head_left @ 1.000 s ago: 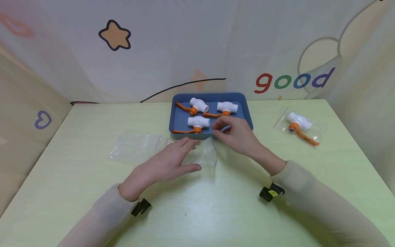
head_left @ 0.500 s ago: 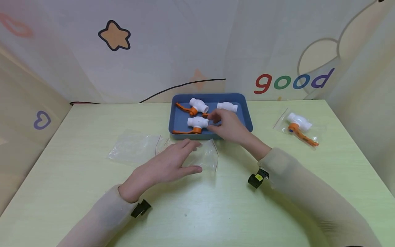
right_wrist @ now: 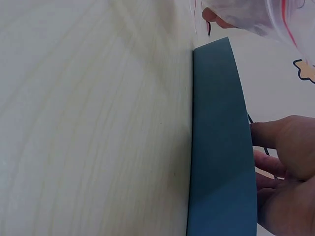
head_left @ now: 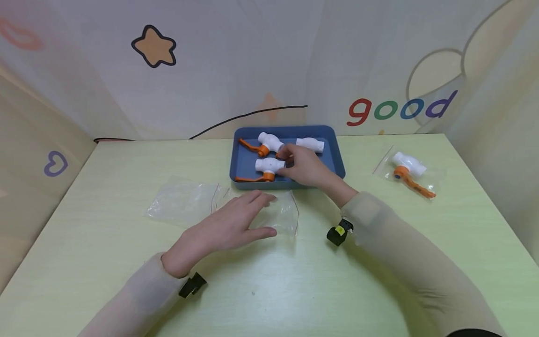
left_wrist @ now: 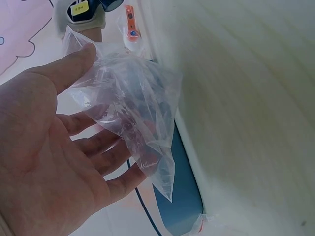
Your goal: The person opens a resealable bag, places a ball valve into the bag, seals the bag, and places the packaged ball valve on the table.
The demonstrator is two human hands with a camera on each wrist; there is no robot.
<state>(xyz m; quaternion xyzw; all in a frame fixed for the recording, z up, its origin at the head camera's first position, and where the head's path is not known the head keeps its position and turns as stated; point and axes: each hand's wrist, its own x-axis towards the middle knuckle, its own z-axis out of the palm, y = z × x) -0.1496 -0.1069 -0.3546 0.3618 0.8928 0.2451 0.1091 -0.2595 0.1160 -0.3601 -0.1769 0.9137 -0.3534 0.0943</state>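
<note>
My left hand point(head_left: 221, 224) holds a clear plastic zip bag point(left_wrist: 133, 98) between its spread thumb and loosely bent fingers, in front of the tray. The bag's mouth, with its red line, faces right in the head view. My right hand point(head_left: 309, 166) reaches over the front wall of the blue tray point(head_left: 237, 161). Its thumb and index finger close around the right end of a white ball valve point(head_left: 268, 165) with an orange lever. In the right wrist view, the tray wall point(right_wrist: 221, 147) hides my right fingertips. Behind lie two similar ball valves, one rear left point(head_left: 269, 141), another rear right point(head_left: 310, 144).
Another flat clear zip bag point(head_left: 183, 201) lies on the table left of the tray, partly behind my left hand. A bagged ball valve point(head_left: 410, 171) rests at the right. A patterned curtain point(head_left: 219, 70) stands behind the table point(head_left: 269, 290).
My right hand has moved left inside the tray, from its right part to the front ball valve, covering the rear right valve's lever. My left hand with the bag stays nearly still.
</note>
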